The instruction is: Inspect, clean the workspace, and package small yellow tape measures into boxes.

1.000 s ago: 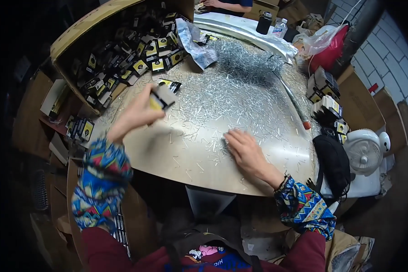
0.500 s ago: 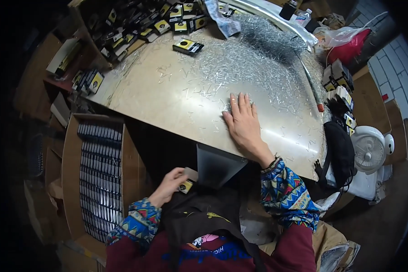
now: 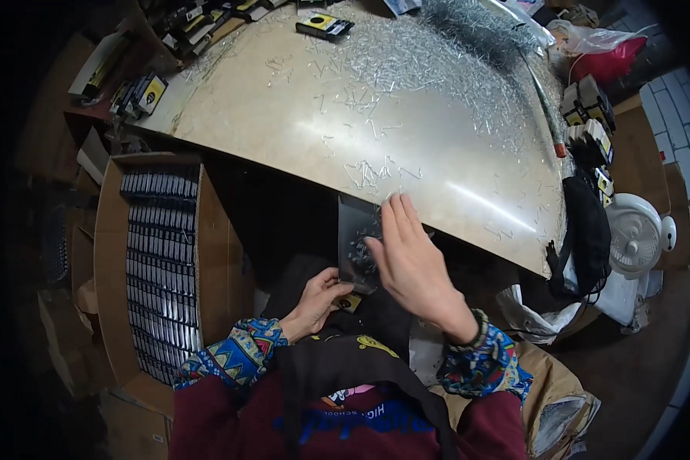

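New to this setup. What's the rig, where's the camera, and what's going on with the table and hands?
No robot here: just a person's two bare hands, in patterned sleeves. The view comes from a fisheye camera worn on the head, looking down, so straight edges bend near the rim. On the table lie many loose wire bits, a black-and-yellow box and a red-tipped stick. The left hand holds a second box at the lower end of a grey chute. The right hand is open beside the chute, with nothing seen in it.
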A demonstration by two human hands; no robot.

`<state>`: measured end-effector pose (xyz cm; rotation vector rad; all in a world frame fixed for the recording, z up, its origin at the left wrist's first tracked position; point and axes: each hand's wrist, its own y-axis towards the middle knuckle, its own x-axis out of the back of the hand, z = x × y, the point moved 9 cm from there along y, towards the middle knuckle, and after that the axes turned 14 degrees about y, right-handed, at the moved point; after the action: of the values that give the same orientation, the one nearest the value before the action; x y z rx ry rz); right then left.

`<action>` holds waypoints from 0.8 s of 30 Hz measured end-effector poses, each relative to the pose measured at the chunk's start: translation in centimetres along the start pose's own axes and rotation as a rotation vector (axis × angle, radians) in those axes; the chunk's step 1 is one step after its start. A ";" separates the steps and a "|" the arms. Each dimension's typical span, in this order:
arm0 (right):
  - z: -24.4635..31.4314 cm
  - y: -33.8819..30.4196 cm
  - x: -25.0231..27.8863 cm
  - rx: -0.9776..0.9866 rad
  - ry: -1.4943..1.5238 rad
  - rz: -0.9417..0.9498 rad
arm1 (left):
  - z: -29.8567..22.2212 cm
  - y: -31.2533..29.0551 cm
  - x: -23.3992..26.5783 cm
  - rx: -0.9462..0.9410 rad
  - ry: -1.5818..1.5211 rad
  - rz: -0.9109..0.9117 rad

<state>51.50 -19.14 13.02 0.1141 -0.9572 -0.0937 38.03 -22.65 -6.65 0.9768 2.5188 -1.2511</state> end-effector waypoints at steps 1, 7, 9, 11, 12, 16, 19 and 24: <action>0.3 -0.3 1.0 -0.005 0.006 0.009 | -0.2 0.0 0.0 -0.022 -0.010 0.002; -2.0 -1.7 2.0 -0.065 0.401 0.030 | -0.1 -0.3 -0.5 -0.101 0.167 0.018; -1.8 -2.3 -0.1 -0.051 0.357 0.059 | -0.4 -0.6 -0.8 -0.159 0.274 0.042; -1.7 -3.2 -2.5 0.002 0.230 0.000 | -1.6 -0.7 -1.1 -0.267 0.730 -0.043; -1.2 -3.6 -4.2 0.031 0.191 0.053 | -1.8 -0.8 -1.2 -0.308 0.809 -0.087; 0.3 -7.0 -10.0 0.094 0.323 0.333 | -1.5 -1.0 0.7 -0.358 1.177 -0.257; -0.7 -6.2 -8.0 0.041 0.590 0.273 | -3.2 -2.9 1.7 -0.530 1.307 -0.197; -1.7 -4.7 -5.9 -0.126 0.726 0.226 | -7.8 -6.2 2.1 -0.719 1.056 -0.405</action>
<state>49.39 -22.89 6.64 -0.0767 -0.2329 0.0943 33.66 -18.41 1.50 1.1017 3.6039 0.3889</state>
